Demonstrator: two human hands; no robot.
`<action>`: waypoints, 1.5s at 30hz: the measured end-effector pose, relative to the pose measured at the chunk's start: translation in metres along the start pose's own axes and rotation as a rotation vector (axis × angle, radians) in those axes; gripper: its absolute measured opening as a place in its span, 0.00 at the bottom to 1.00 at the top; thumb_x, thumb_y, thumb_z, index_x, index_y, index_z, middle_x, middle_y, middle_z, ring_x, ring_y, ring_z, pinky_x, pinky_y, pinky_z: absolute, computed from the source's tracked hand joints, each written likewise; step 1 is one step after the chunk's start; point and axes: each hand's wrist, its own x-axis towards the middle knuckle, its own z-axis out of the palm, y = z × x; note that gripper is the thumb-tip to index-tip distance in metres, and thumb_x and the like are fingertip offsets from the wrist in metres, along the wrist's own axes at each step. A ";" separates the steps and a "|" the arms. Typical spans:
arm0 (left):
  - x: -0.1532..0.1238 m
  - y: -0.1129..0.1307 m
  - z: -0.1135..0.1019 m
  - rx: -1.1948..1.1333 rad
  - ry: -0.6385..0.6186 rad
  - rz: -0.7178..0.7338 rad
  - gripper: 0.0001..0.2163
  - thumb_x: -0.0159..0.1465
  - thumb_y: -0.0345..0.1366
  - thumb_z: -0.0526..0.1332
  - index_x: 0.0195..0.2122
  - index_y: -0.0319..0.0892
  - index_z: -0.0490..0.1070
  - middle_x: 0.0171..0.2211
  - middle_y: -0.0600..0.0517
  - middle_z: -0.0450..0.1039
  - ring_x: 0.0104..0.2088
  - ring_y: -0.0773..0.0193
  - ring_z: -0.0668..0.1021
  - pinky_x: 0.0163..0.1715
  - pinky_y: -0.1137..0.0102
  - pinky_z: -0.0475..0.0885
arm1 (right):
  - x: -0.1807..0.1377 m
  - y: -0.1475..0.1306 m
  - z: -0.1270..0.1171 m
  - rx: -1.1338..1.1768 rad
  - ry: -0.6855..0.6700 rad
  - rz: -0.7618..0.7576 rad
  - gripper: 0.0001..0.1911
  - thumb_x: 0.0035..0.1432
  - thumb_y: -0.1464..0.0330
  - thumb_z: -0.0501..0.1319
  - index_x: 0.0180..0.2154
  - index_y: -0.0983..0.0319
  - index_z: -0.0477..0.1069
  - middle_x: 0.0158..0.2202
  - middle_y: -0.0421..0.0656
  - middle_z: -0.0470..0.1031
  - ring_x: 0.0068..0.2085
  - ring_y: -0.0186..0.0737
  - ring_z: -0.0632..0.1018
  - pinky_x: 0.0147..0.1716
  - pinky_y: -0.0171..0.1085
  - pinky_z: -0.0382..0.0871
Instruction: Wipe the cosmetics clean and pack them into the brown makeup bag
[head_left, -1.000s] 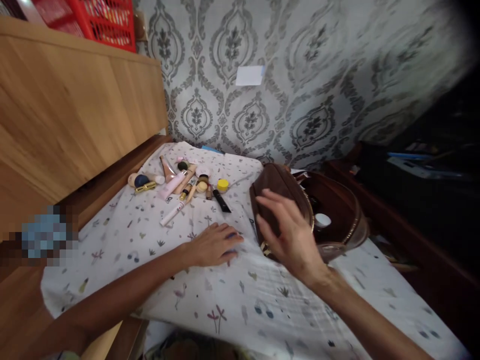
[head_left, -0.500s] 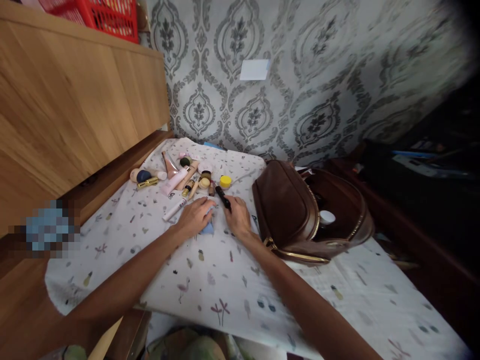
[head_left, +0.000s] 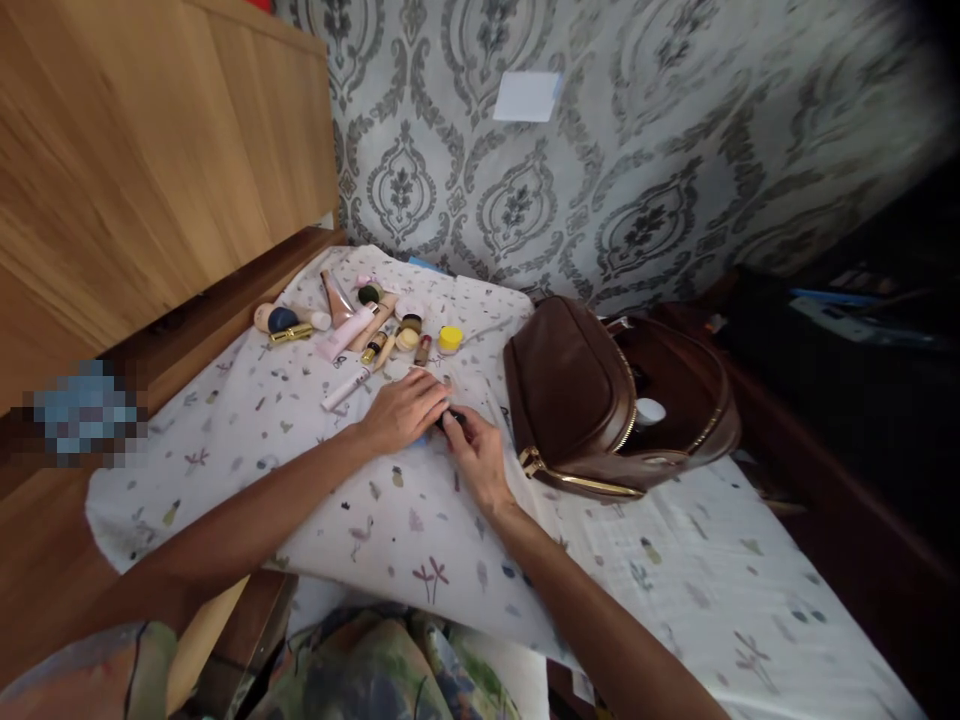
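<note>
My right hand, mid-frame, has its fingers closed around a black tube; my left hand is just beside it, can't tell if those fingers grip anything. Makeup scattered upper left of center, open brown bag right of center

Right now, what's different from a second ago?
The right hand moved left, away from the brown bag, took the black tube and pulled it back beside the left hand, which moved forward. The open brown bag and little yellow-topped pot stayed put.
</note>
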 end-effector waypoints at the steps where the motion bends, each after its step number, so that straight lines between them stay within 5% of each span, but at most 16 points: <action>1: 0.001 -0.002 0.000 0.013 -0.018 -0.012 0.16 0.74 0.41 0.48 0.46 0.42 0.74 0.43 0.44 0.76 0.50 0.54 0.74 0.51 0.61 0.70 | -0.001 -0.002 0.000 0.015 -0.006 0.005 0.22 0.61 0.51 0.57 0.43 0.62 0.76 0.30 0.44 0.77 0.32 0.42 0.76 0.32 0.40 0.70; 4: 0.003 -0.013 -0.003 -0.014 0.014 -0.145 0.15 0.73 0.42 0.51 0.37 0.42 0.74 0.37 0.46 0.75 0.46 0.54 0.74 0.49 0.62 0.69 | 0.003 -0.004 -0.003 0.082 0.002 0.033 0.23 0.58 0.49 0.59 0.40 0.62 0.76 0.28 0.43 0.76 0.28 0.40 0.73 0.29 0.39 0.67; 9: 0.008 -0.038 -0.002 -0.397 0.233 -0.493 0.15 0.68 0.41 0.60 0.24 0.43 0.70 0.23 0.53 0.67 0.31 0.60 0.72 0.40 0.69 0.67 | 0.006 -0.004 -0.008 0.266 0.033 0.058 0.21 0.56 0.50 0.63 0.38 0.61 0.76 0.27 0.43 0.76 0.29 0.40 0.73 0.29 0.38 0.67; 13: 0.011 -0.048 0.003 -0.508 0.299 -0.565 0.20 0.69 0.49 0.57 0.25 0.42 0.73 0.20 0.54 0.67 0.24 0.65 0.70 0.28 0.72 0.64 | 0.008 -0.003 -0.008 0.433 0.008 0.146 0.22 0.51 0.50 0.67 0.36 0.61 0.75 0.30 0.44 0.78 0.32 0.41 0.76 0.30 0.37 0.67; 17: 0.014 -0.046 0.003 -0.840 0.460 -0.800 0.22 0.64 0.56 0.62 0.25 0.41 0.72 0.18 0.57 0.63 0.15 0.72 0.62 0.16 0.74 0.55 | 0.011 -0.001 -0.009 0.493 -0.126 0.192 0.25 0.48 0.50 0.70 0.41 0.62 0.76 0.33 0.44 0.80 0.34 0.40 0.78 0.29 0.35 0.67; 24: 0.017 -0.036 0.001 -1.165 0.604 -0.915 0.16 0.67 0.50 0.61 0.33 0.41 0.70 0.23 0.56 0.70 0.21 0.70 0.71 0.22 0.75 0.66 | 0.013 0.003 -0.009 0.368 -0.196 0.115 0.22 0.49 0.54 0.70 0.41 0.62 0.75 0.29 0.40 0.78 0.28 0.37 0.77 0.24 0.34 0.65; 31: 0.015 -0.014 0.013 -1.238 0.421 -0.950 0.26 0.63 0.65 0.56 0.38 0.43 0.69 0.27 0.54 0.73 0.27 0.64 0.77 0.25 0.71 0.72 | 0.007 0.007 -0.003 0.176 -0.191 -0.005 0.11 0.55 0.61 0.64 0.37 0.59 0.69 0.25 0.35 0.74 0.28 0.36 0.73 0.30 0.35 0.66; 39: 0.005 0.019 0.019 -1.061 0.062 -0.578 0.22 0.61 0.56 0.66 0.49 0.46 0.71 0.43 0.52 0.76 0.49 0.61 0.77 0.53 0.69 0.70 | 0.013 0.009 -0.008 0.172 -0.031 -0.076 0.09 0.56 0.64 0.60 0.38 0.58 0.65 0.23 0.33 0.67 0.25 0.35 0.69 0.28 0.34 0.63; 45: 0.005 0.012 0.021 -1.071 0.109 -0.586 0.19 0.61 0.52 0.66 0.44 0.43 0.72 0.37 0.54 0.73 0.38 0.64 0.75 0.43 0.71 0.71 | 0.015 0.010 -0.012 0.059 -0.015 -0.145 0.09 0.56 0.64 0.63 0.39 0.60 0.73 0.32 0.40 0.76 0.32 0.37 0.74 0.32 0.36 0.67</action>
